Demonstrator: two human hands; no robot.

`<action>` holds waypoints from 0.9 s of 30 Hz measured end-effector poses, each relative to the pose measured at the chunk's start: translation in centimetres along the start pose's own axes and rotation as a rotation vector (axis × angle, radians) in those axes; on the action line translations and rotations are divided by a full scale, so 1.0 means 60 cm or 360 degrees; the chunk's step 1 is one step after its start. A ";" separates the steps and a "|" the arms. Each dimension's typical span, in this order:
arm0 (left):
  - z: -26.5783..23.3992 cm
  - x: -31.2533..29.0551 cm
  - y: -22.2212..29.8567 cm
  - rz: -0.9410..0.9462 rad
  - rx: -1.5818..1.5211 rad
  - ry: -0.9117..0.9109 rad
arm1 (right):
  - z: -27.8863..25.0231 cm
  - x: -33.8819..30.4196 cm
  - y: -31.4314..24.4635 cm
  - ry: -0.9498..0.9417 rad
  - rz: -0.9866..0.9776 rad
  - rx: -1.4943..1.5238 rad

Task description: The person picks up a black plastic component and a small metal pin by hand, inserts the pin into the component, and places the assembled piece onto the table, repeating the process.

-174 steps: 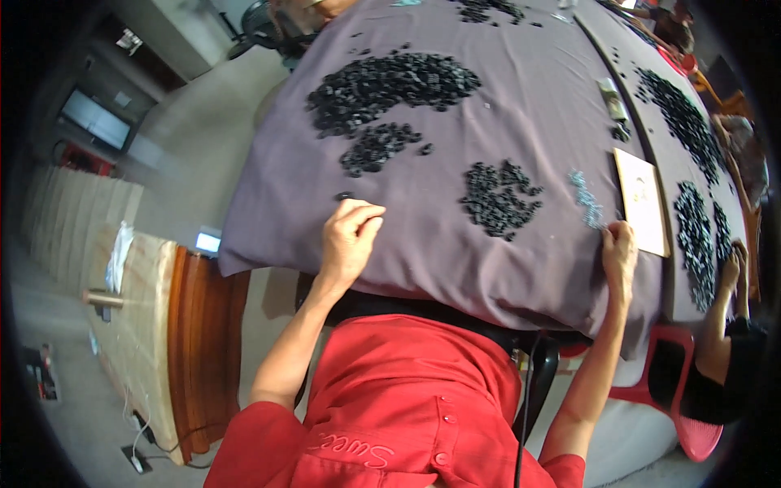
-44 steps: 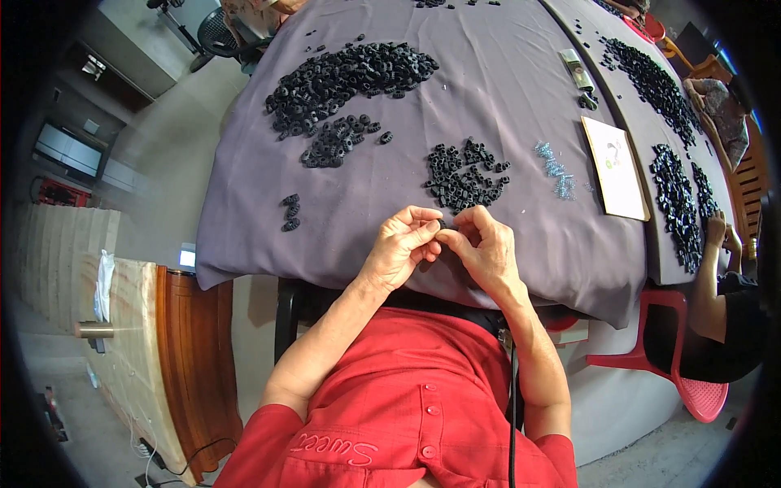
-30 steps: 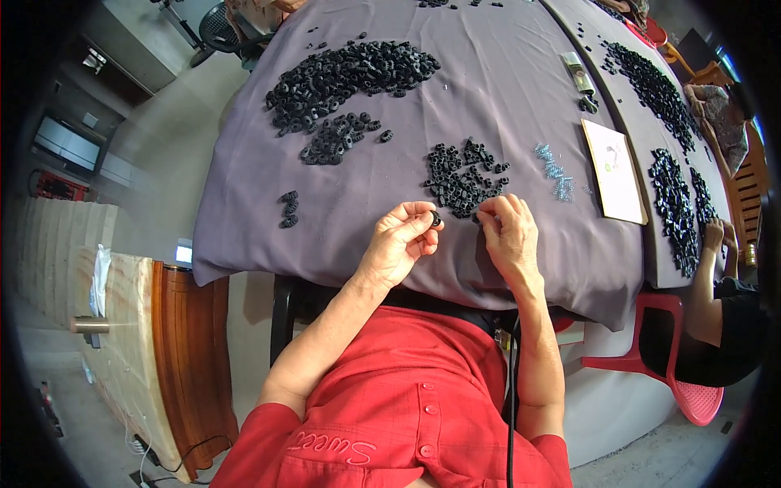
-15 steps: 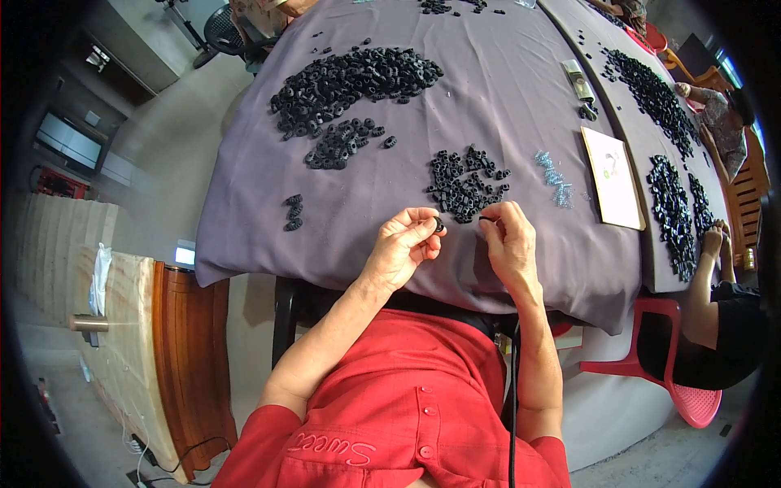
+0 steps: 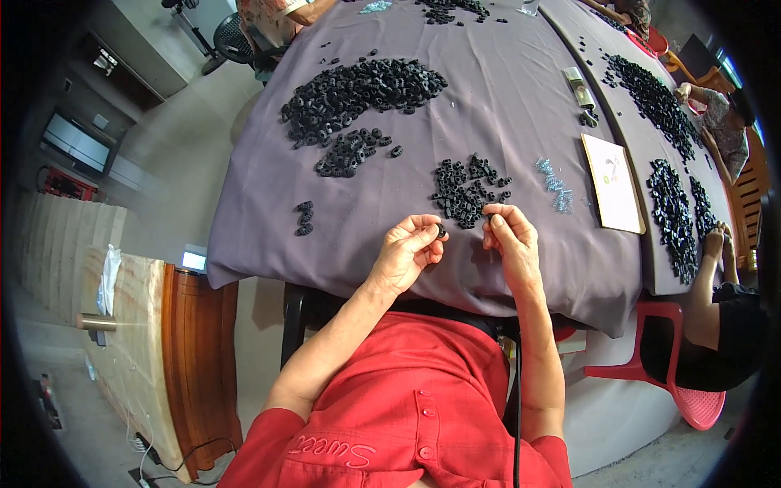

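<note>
My left hand pinches a small black ring-shaped part between thumb and forefinger, just off the table's near edge. Across from it, my right hand has thumb and forefinger pressed together; what lies in that pinch is mostly hidden. A short gap separates the two hands. Right beyond the fingertips lies a loose heap of small black cylindrical parts. Farther left is a large pile of ridged black rings, with a smaller group of rings in front of it. A few rings lie in a short row.
Small clear bluish pieces and a pale board lie to the right on the grey-purple tablecloth. Other people sit around, one on a pink chair by another black heap. A wooden cabinet stands left.
My right fingers have turned and drawn closer together; the black piece that showed at their tips is now mostly hidden. My left hand keeps its ring. The whole view has shifted slightly.
</note>
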State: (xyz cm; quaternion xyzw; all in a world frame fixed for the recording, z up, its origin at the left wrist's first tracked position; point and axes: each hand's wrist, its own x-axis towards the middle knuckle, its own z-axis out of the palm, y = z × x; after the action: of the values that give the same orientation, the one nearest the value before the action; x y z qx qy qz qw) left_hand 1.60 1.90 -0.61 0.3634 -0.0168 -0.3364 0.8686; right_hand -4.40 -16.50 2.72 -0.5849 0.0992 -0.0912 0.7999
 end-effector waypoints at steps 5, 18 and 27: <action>-0.002 0.000 -0.001 0.0010 -0.0019 -0.0001 | 0.007 -0.002 0.004 -0.0012 0.0002 -0.0024; -0.001 -0.001 0.000 0.0043 0.0010 0.0072 | 0.045 -0.017 0.027 -0.0096 -0.0169 -0.0424; -0.006 0.002 -0.006 0.0054 0.0028 0.0015 | 0.048 -0.017 0.043 -0.0101 -0.0179 -0.0329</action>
State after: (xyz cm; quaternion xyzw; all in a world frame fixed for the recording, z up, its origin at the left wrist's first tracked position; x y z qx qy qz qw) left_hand 1.61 1.87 -1.14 0.3722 -0.0219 -0.3198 0.8710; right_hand -4.56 -12.82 1.13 -0.6714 0.0498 -0.1068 0.7317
